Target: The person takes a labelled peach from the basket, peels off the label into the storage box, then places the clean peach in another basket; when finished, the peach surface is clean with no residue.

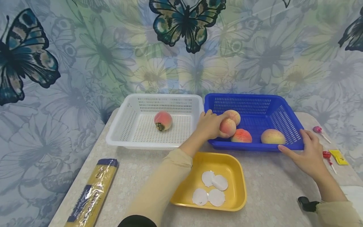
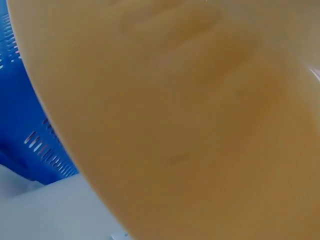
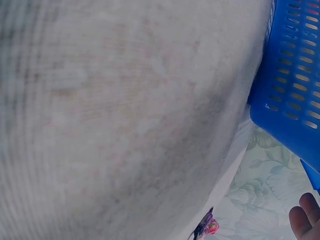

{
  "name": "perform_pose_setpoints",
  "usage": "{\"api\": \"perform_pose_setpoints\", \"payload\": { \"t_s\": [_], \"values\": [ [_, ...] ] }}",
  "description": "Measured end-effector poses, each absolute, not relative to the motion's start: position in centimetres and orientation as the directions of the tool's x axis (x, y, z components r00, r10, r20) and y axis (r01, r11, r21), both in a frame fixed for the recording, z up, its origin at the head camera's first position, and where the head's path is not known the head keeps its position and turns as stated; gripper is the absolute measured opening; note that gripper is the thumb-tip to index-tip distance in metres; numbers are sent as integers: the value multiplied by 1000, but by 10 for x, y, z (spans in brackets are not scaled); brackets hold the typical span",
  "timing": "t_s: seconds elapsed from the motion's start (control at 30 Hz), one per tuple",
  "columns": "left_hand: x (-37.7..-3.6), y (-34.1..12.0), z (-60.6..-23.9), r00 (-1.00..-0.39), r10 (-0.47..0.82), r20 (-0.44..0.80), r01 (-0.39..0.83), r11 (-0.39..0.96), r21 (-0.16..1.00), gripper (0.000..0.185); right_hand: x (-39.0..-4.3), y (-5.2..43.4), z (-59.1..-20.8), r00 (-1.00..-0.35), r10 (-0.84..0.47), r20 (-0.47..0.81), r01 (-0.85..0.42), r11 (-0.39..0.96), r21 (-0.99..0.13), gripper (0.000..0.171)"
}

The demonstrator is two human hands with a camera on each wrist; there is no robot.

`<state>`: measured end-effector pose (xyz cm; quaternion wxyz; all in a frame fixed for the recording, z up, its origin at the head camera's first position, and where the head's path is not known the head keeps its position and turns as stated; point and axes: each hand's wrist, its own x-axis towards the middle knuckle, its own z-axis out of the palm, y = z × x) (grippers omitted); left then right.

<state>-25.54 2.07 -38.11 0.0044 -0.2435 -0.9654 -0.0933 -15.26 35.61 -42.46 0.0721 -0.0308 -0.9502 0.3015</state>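
Your left hand (image 1: 210, 125) has its fingers curled round a peach (image 1: 227, 127), gripping it just inside the left front corner of the blue basket (image 1: 256, 104), with the peach touching a second peach (image 1: 233, 116) behind it. Your right hand (image 1: 307, 151) lies with fingers nearly straight along the basket's front right rim, touching it and holding nothing. Two more peaches lie in the same basket: a redder one (image 1: 241, 136) just beside your held fruit and a paler one (image 1: 273, 136) near your right fingertips. The white basket (image 1: 124, 126) stands just left of the blue one, touching it, with a single stickered peach (image 1: 163, 120) in it. In front of both, on the bench (image 1: 272, 186), a yellow tray (image 1: 236, 176) holds four white round stickers (image 1: 211, 188). A spaghetti packet (image 1: 92, 194) lies at the bench's left edge, and lollipops (image 1: 320, 132) lie to the right of the blue basket. The left wrist view is blurred, showing only a yellow surface and blue basket wall.
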Motion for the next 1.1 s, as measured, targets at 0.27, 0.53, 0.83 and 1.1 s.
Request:
{"api": "perform_pose_setpoints", "payload": {
  "t_s": [0.27,0.53,0.83,1.1],
  "values": [
    [-259,33,-390,-894,444,-65,439,895,76,67,-152,355,-425,-987,108,116,21,814,-580,105],
    [-258,33,-385,-896,438,-79,429,897,111,65,-152,355,-425,-986,112,124,19,813,-582,104],
    [-237,-3,-345,-865,496,75,489,801,344,68,-151,352,-423,-984,109,143,11,831,-556,104],
    [-199,-65,-311,-875,456,164,478,757,445,71,-146,346,-414,-960,102,260,-43,866,-499,103]
  ]
}}
